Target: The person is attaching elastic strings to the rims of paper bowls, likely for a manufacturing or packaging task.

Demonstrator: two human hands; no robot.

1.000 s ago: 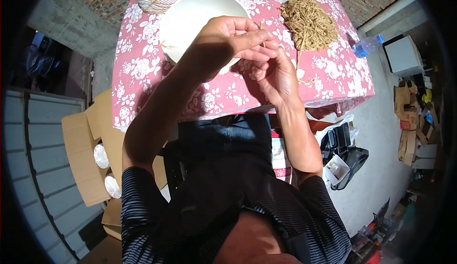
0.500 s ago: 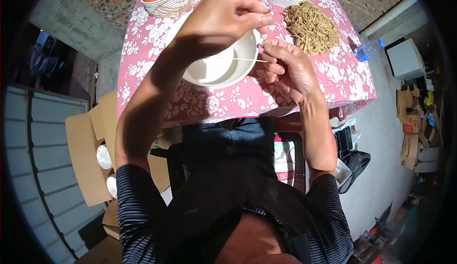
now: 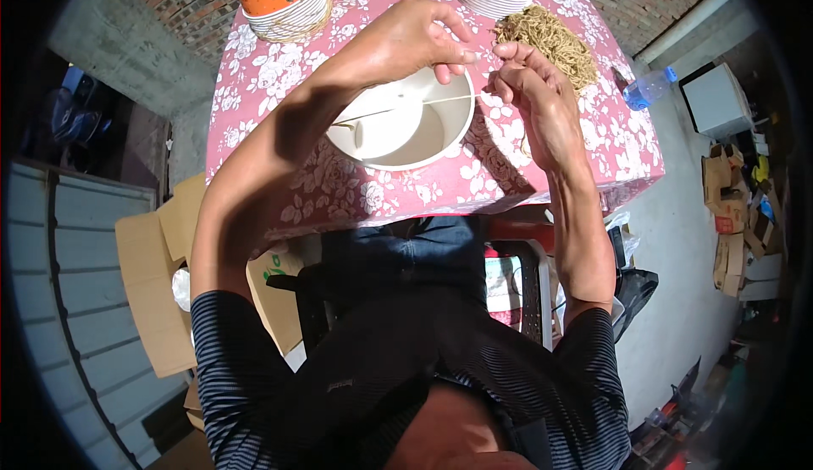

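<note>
String (image 3: 449,98) is now crossing more tub (image 3: 455,127), giving us length; our right hand (image 3: 546,97) is pinching it, our left hand (image 3: 406,38) curling, hold unclear.

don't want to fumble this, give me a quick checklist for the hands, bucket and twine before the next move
1. White bucket on the floral tablecloth: ok.
2. Pale strand across the bucket's mouth: ok.
3. Right hand gripping the strand: cannot tell; the strand runs to near its fingertips.
4. Left hand holding anything: cannot tell.
5. Brown twine pile apart from the bucket: ok.
</note>
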